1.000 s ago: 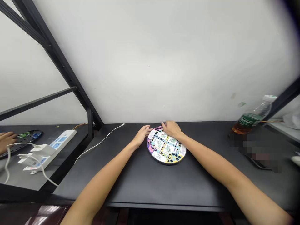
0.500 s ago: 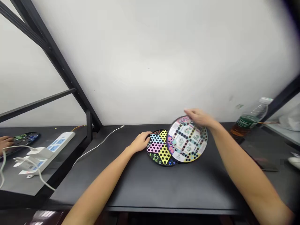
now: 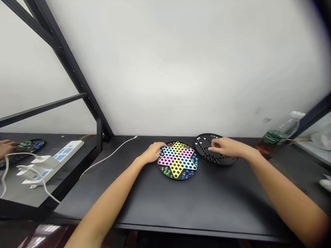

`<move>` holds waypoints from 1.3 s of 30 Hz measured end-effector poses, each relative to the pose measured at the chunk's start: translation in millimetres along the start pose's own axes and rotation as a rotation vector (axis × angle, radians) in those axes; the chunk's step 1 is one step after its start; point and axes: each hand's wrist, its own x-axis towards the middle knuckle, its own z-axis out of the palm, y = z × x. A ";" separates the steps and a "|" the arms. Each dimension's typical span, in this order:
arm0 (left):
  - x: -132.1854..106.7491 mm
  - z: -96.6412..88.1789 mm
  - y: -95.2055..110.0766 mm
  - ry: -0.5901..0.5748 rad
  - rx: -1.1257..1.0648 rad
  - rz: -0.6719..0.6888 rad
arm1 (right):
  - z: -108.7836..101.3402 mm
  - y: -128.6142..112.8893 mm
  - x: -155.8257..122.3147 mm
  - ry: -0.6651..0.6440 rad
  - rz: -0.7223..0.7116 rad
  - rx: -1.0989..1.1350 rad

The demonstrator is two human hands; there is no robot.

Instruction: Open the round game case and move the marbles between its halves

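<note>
Off the Chinese checkers board (image 3: 178, 159) and flipped, perforated black disc (image 3: 203, 146) lying just to its right, right hand (image 3: 223, 146) open-fingered over the disc, left hand (image 3: 154, 152) open against the board's rim, marbles (image 3: 167, 171) seated around the star.

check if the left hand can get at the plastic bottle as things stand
Probably not. The left hand rests at the Chinese checkers board, far from the plastic bottle near the right end of the desk. The black round board and right hand lie along the way.
</note>
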 end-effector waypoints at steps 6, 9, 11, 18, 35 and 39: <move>-1.6 -15.4 -26.9 0.054 0.023 -0.089 | 32.6 -14.9 17.1 -0.068 0.053 -0.048; -1.7 -18.1 -32.5 0.064 0.064 -0.101 | 38.4 -24.8 15.7 -0.034 0.094 -0.170; -1.5 -17.5 -33.5 0.062 0.065 -0.083 | 42.0 -36.2 15.6 0.028 0.011 -0.204; -0.7 -12.5 -35.8 0.066 0.076 -0.056 | 66.6 -86.7 33.9 0.177 -0.076 -0.156; 1.2 -9.4 -25.4 0.077 0.079 -0.100 | 78.6 -112.1 52.9 0.151 0.225 -0.128; 1.6 -9.4 -25.2 0.076 0.061 -0.096 | 79.7 -111.0 56.1 0.143 0.246 -0.108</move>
